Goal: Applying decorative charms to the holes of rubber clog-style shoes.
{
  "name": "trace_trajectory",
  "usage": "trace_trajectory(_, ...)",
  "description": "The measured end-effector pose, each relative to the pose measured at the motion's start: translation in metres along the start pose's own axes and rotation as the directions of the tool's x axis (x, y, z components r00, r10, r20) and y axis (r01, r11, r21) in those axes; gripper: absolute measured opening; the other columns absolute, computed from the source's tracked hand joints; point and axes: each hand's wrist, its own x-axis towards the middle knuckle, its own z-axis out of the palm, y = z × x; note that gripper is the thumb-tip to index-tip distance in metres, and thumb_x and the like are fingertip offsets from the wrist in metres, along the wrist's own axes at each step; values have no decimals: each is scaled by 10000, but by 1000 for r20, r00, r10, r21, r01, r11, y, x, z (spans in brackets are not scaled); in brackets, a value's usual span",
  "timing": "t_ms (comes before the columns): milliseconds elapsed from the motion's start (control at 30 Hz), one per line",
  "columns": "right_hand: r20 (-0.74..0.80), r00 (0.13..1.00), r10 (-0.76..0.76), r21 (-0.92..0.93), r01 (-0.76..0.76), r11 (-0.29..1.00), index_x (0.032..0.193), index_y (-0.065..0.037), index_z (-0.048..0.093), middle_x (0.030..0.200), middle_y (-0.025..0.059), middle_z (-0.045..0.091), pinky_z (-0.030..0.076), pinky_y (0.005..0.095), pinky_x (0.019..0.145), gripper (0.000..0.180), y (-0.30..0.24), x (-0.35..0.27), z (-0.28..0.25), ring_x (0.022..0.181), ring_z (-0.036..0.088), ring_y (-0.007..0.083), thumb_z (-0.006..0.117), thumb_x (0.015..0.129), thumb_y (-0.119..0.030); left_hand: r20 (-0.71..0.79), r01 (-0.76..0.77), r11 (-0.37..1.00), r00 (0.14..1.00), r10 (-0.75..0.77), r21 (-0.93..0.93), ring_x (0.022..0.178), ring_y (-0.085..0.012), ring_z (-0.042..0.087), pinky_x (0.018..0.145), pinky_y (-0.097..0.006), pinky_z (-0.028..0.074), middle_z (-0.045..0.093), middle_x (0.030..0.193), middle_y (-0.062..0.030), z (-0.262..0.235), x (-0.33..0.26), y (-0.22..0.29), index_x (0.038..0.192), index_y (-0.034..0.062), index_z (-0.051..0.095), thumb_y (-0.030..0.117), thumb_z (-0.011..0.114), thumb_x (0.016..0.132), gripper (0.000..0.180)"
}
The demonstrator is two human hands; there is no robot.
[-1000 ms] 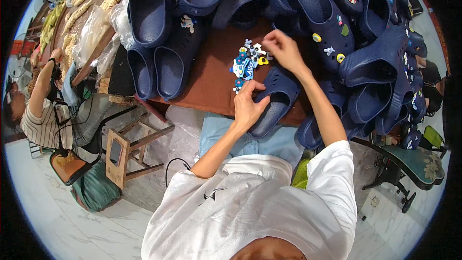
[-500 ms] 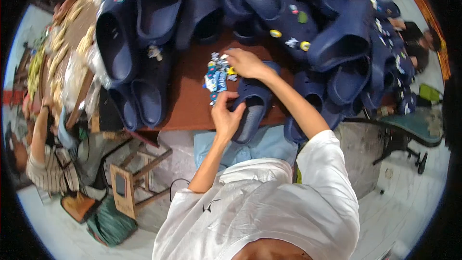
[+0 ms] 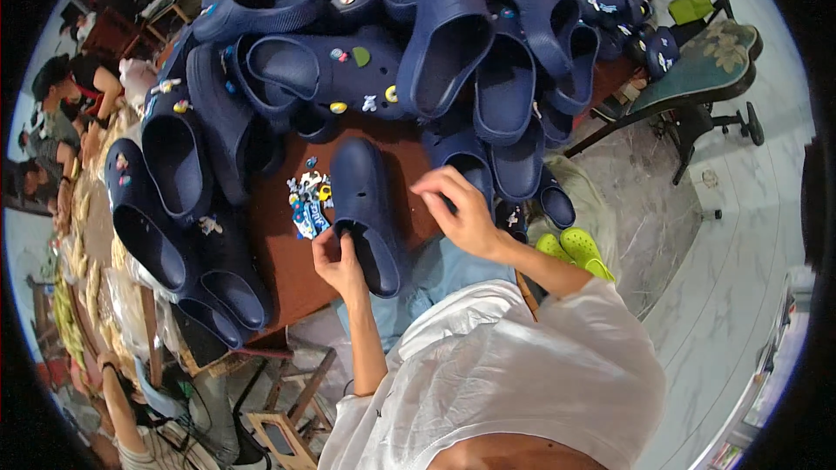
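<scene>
1. Clog (image 3: pixel 366 209), navy, now lies alone at frame centre on the brown surface (image 3: pixel 287 270); half a second ago it sat tight against the pile (image 3: pixel 453 43).
2. Left hand (image 3: pixel 338 263): fingers closed on the clog's opening rim, lower end.
3. Right hand (image 3: pixel 457 207) has moved off the charms (image 3: pixel 306 204); fingers loosely curled, holding nothing I can see.
4. Long axis runs near vertical in frame; toe points to upper frame, heel toward the person.
5. Judgement: clog pulled clear, ready for charm fitting.

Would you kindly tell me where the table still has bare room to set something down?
Bare brown table shows below the small charms, between the left clogs and the clog the left hand holds. Everything farther back is piled clogs.
</scene>
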Motion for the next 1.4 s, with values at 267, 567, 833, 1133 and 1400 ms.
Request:
trace_trajectory(267,-490,839,234,37,-249,968,1068,-15,585,919,64,537,440,270,713,115,29,-92,-41,807,523,135,545,961,-32,65,-25,1000,998,25,-8,815,-89,576,758,-238,466,643,918,-21,24,-13,2,1003,21,613,21,704,871,161)
trace_trajectory(567,-755,636,159,-59,-307,950,1265,-16,459,1128,113,443,475,313,812,367,118,-45,-125,942,519,187,621,956,-130,162,-5,1000,987,0,28,803,-84,574,751,-230,456,640,921,-11,57,-26,1,1003,20,618,26,724,861,177)
trace_trajectory(833,-799,461,386,100,-531,842,1416,74,325,1408,277,383,363,422,1064,804,176,30,-202,1264,443,358,620,924,-488,260,-77,987,965,39,139,900,-119,615,809,-257,495,659,1006,-54,60,-31,9,1120,5,615,59,716,872,273)
trace_trajectory(1133,-702,511,496,306,-412,858,1421,20,344,1348,176,488,363,346,1053,582,195,32,-201,1221,480,244,507,901,-182,386,-535,789,825,412,302,1190,-274,521,976,-379,437,544,1236,-161,91,-29,60,1136,19,617,28,652,850,288)
trace_trajectory(1400,-727,553,407,345,-218,913,1422,5,337,1355,169,468,323,353,1089,552,195,11,-198,1241,462,266,438,888,-92,522,-584,735,770,368,344,1181,-350,519,1009,-440,412,552,1226,-193,107,-47,65,1073,36,654,34,683,800,275)
